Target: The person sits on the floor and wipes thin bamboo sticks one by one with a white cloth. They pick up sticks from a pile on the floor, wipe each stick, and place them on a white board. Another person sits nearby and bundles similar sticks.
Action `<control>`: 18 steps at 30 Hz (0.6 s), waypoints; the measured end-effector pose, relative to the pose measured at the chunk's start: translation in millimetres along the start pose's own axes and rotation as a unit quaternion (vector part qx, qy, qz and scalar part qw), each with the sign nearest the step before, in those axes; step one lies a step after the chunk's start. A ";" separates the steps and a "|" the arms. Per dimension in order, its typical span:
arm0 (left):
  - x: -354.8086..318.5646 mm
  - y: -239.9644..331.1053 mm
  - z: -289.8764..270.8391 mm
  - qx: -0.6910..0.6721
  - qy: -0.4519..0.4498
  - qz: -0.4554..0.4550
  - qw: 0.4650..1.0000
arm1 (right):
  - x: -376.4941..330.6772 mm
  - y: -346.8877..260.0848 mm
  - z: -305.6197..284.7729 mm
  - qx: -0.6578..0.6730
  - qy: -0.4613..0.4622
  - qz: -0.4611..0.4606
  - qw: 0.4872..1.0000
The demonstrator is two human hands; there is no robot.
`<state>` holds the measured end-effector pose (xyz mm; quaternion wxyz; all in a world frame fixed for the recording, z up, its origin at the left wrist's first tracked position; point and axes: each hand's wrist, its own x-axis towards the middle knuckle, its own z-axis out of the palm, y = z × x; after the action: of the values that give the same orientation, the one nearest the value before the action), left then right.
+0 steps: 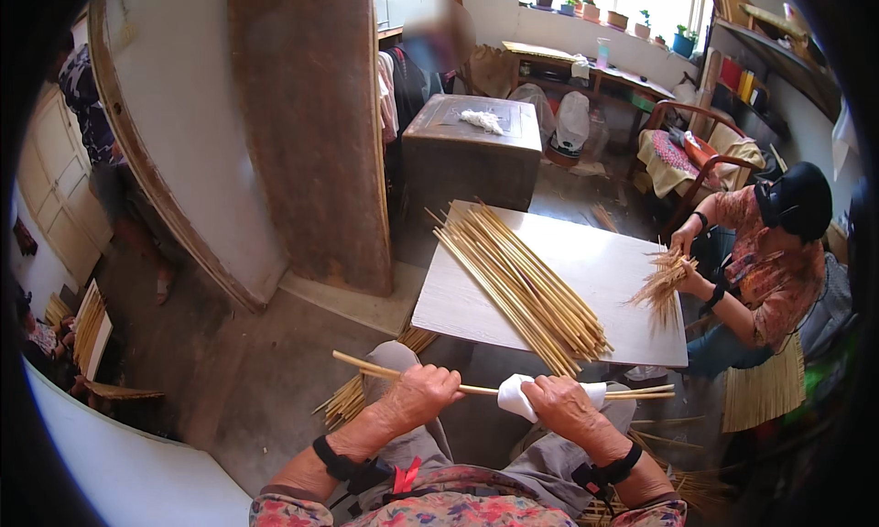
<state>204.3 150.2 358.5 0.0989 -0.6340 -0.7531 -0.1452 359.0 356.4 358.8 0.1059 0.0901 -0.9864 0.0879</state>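
Across my lap lie two or so long tan plant stalks (479, 390), roughly level. My left hand (423, 397) is closed around them toward their left end. Farther right, my right hand (563, 405) grips a white cloth (515, 398) wrapped about the stalks, whose right ends stick out past it. Just beyond my hands, a loose pile of similar stalks (522, 289) lies slantwise on a low white table (632, 298), some ends overhanging its near edge.
At the table's right, a co-worker (778, 252) in a dark cap holds a bunch of bristly plant heads (661, 284). More stalks (348, 399) lie on the floor by my left knee. A dark chest (472, 152) stands behind the table. Another person (101, 142) is at far left.
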 end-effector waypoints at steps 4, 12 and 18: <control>-2.1 4.4 9.8 -0.096 -0.027 0.036 0.994 | -21.9 10.2 -1.7 -0.016 -0.025 -0.006 1.000; -59.6 -45.4 -3.0 -0.044 -0.083 -0.015 0.995 | -100.2 66.9 -35.2 -0.117 -0.048 0.045 0.991; -109.8 -84.9 -28.7 -0.039 -0.030 -0.165 0.985 | -205.0 125.7 -46.6 -0.094 0.120 0.337 0.929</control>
<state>139.2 25.5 340.9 0.0256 -0.5082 -0.8440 -0.1697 540.4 519.7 338.1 0.1957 -0.2690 -0.9424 0.0357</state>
